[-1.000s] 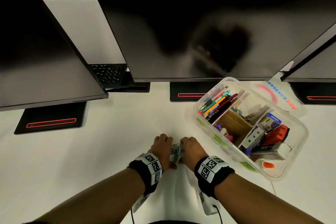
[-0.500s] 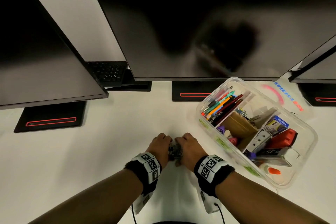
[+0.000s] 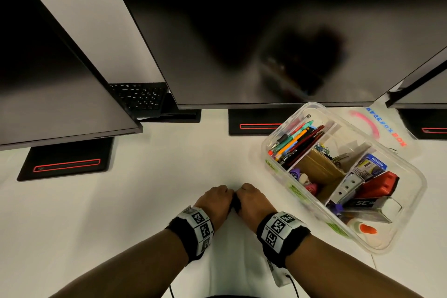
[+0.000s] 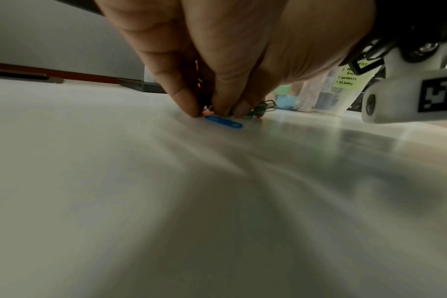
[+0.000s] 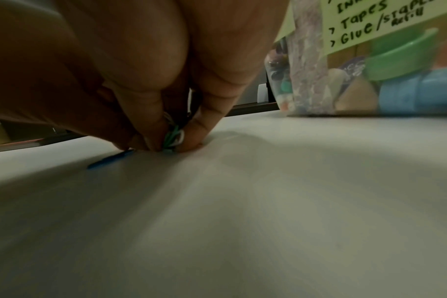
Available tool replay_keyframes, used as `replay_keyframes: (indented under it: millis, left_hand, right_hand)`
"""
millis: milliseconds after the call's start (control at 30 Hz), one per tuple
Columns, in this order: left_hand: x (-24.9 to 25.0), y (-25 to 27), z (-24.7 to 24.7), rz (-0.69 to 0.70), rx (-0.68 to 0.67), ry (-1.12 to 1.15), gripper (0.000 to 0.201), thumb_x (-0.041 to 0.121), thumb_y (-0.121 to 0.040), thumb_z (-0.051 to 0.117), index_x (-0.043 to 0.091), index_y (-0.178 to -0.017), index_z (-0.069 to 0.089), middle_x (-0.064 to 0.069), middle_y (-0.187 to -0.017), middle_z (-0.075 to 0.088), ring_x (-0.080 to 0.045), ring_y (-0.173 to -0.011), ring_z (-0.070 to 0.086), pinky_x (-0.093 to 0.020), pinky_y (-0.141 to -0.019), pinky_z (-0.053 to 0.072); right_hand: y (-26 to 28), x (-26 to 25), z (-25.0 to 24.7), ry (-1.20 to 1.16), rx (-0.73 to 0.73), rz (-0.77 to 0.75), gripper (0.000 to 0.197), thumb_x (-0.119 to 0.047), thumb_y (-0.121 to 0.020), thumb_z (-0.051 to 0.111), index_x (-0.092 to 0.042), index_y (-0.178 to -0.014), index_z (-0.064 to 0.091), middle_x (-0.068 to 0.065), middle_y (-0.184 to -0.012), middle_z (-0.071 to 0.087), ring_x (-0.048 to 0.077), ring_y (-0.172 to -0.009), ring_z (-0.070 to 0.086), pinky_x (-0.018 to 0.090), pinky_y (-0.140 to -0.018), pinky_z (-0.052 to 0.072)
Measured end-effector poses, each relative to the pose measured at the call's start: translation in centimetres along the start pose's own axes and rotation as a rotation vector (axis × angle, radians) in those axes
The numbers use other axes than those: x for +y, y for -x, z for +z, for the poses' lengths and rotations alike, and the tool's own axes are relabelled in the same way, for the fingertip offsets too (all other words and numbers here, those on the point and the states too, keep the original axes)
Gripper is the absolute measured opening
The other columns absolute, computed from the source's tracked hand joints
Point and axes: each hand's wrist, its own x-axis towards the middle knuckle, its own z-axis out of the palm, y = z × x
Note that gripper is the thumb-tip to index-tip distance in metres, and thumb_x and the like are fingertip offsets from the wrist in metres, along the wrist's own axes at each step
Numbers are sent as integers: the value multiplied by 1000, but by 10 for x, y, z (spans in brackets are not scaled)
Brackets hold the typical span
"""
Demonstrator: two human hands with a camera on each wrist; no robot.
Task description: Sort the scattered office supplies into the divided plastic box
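Head view: the left hand (image 3: pixel 215 201) and the right hand (image 3: pixel 252 202) sit knuckle to knuckle at lower centre of the frame on the white desk (image 3: pixel 121 213), both fists curled downward so that what they enclose is hidden from above. The divided plastic box (image 3: pixel 411 169) lies at an angle at right centre, well apart from the hands; its long upper-left compartment holds pens and pencils (image 3: pixel 294 139), and a red stapler (image 3: pixel 377 184) lies toward its right side. Its clear lid (image 3: pixel 382 126) rests just behind it, below the dark monitors (image 3: pixel 242 38) across the top of the frame. Left wrist view: the fingertips (image 4: pixel 189 104) of the left hand are bunched together and press down on a cluster of coloured paper clips (image 4: pixel 264 106) at upper centre, while one blue paper clip (image 4: pixel 223 122) lies flat on the desk just in front of them. Right wrist view: the right thumb and fingers pinch green and white clips at the desk surface, and the blue paper clip lies at centre left, beside the fingertips; handwritten yellow labels (image 5: pixel 365 22) on the box wall fill the upper right.
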Motion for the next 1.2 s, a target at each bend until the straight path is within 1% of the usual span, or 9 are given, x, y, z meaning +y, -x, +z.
replay_keyframes:
  millis: [167, 300, 467, 567, 700, 800, 900, 1033, 1200]
  left_hand:
    - [2, -1, -6, -15, -44, 10, 23, 9, -89, 44, 8, -110, 55, -14, -114, 56, -31, -104, 57, -37, -86, 47]
    - [2, -4, -12, -77, -45, 105, 21, 11, -89, 46, 7, -106, 58, -13, -113, 60, -28, -103, 58, -32, -85, 44]
    - [1, 0, -37, -52, 96, 175, 26, 16, -87, 52, 11, -111, 61, -10, -114, 64, -26, -106, 58, -26, -86, 42]
    - [5, 7, -65, -12, 200, 207, 23, 16, -86, 54, 13, -106, 65, -7, -108, 68, -24, -102, 61, -24, -83, 41]
    - [23, 11, -106, 6, 364, 330, 15, 13, -83, 60, 13, -95, 68, -1, -89, 69, -17, -82, 61, -14, -69, 38]
    - [47, 6, -133, 34, 460, 431, 9, 13, -82, 63, 16, -89, 67, 15, -65, 53, -3, -60, 49, -3, -55, 35]
    - [82, -8, -151, 91, 494, 489, 6, 13, -81, 64, 17, -85, 67, 16, -56, 48, 0, -53, 46, -2, -51, 36]
    - [130, -39, -152, 116, 490, 584, 8, 13, -78, 66, 16, -85, 68, 11, -61, 55, 0, -53, 47, -3, -53, 34]
    - [174, -72, -138, 92, 442, 593, 11, 14, -80, 67, 12, -91, 70, 2, -83, 68, -10, -74, 57, -9, -62, 37]
  right_hand:
    - [2, -1, -6, 16, -25, 14, 25, -15, -95, 45, -5, -110, 62, 15, -117, 55, 28, -106, 55, 27, -86, 40]
    - [5, -1, -13, 24, -11, 21, 29, -17, -93, 47, -8, -116, 62, 12, -121, 56, 27, -110, 55, 26, -89, 41]
    - [11, -10, -32, -32, 128, 27, 24, -16, -86, 55, -11, -105, 68, 10, -107, 62, 25, -100, 59, 19, -72, 32]
    - [16, -19, -54, -69, 247, 24, 21, -13, -84, 56, -10, -98, 71, 11, -101, 65, 26, -94, 61, 19, -70, 30]
    - [29, -29, -100, -102, 412, -25, 20, -14, -86, 57, -10, -98, 73, 9, -97, 70, 23, -91, 61, 25, -80, 42]
    - [45, -26, -138, -156, 536, -25, 19, -13, -85, 60, -11, -95, 75, 7, -94, 73, 22, -89, 64, 27, -85, 47]
    - [61, -9, -170, -190, 620, 26, 19, -12, -82, 63, -15, -95, 76, 4, -95, 75, 19, -90, 65, 24, -85, 45]
    - [75, 29, -196, -242, 668, 153, 20, -12, -81, 65, -14, -98, 76, 5, -100, 73, 20, -92, 64, 28, -89, 49]
    - [78, 76, -204, -278, 641, 297, 19, -9, -80, 67, -9, -97, 75, 9, -99, 73, 24, -91, 66, 31, -88, 52]
